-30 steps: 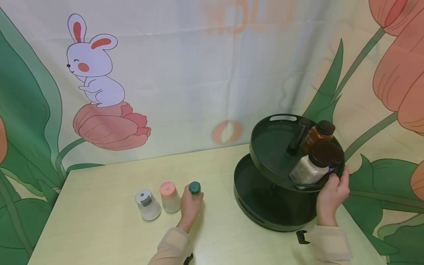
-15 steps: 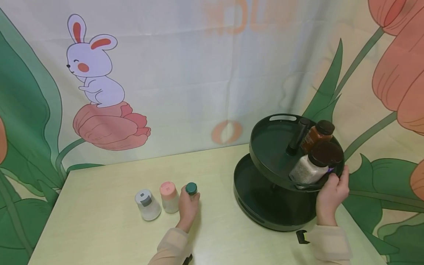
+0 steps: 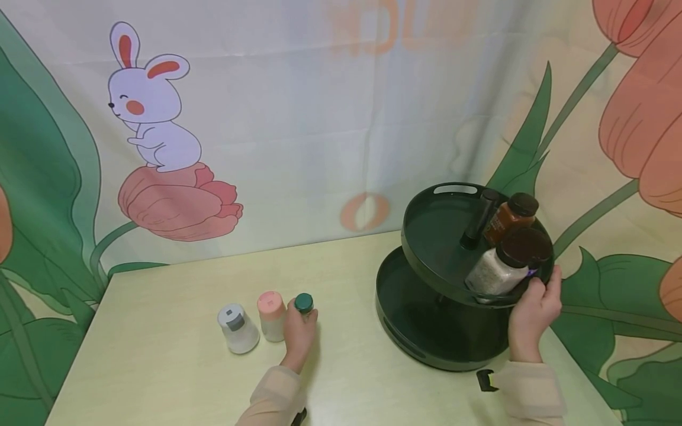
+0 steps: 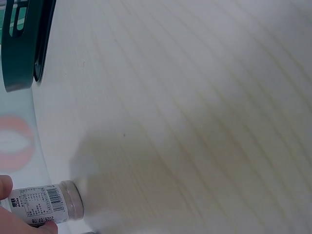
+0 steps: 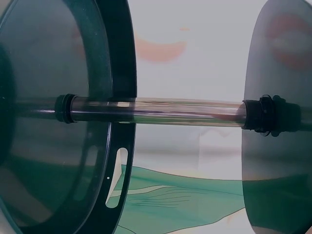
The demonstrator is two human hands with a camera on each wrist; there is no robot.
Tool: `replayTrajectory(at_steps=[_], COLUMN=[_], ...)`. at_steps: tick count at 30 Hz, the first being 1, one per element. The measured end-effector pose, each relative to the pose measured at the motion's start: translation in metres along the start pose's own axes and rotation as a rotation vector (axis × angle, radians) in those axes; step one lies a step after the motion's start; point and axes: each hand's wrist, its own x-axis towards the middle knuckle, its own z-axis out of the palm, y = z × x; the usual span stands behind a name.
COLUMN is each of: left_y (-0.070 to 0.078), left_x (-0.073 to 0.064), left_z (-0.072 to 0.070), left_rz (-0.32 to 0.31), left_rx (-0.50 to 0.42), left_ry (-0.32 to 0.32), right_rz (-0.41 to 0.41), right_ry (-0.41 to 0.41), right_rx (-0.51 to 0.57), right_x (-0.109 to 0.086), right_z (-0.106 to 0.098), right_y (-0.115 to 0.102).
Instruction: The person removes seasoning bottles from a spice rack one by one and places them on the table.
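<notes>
My left hand (image 3: 299, 332) grips a small spice jar with a green cap (image 3: 304, 303), just right of a pink-topped shaker (image 3: 272, 316). In the left wrist view the jar's printed label (image 4: 40, 204) shows between the fingers; I cannot tell whether its base touches the table. A grey-and-white shaker (image 3: 238, 331) stands further left. On the right, my right hand (image 3: 533, 322) holds the rim of the upper tray (image 3: 434, 236) of a dark green two-tier rack. The right wrist view looks between its tiers, at the clear centre post (image 5: 185, 112).
On the upper tray sit a jar of orange-brown spice (image 3: 506, 225), a jar of whitish grains (image 3: 492, 275) and another dark lid, partly hidden. The lower tray (image 3: 405, 331) rests on the pale table (image 3: 160, 367). A printed curtain (image 3: 298, 130) hangs behind.
My left hand has shifted slightly left with the green-capped spice jar, closer to the pink-topped shaker. The right hand and the rack look unmoved.
</notes>
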Motion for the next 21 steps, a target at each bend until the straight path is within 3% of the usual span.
replayTrajectory(at_steps=[21], left_y=[0.0037], left_x=[0.0012], left_z=[-0.003], left_rz=[-0.034], left_rx=[0.017], left_ry=[-0.02], right_rz=[0.033], right_ry=[-0.004], right_rx=[-0.012], right_x=[0.0026], right_z=[-0.0006], right_y=[0.0016])
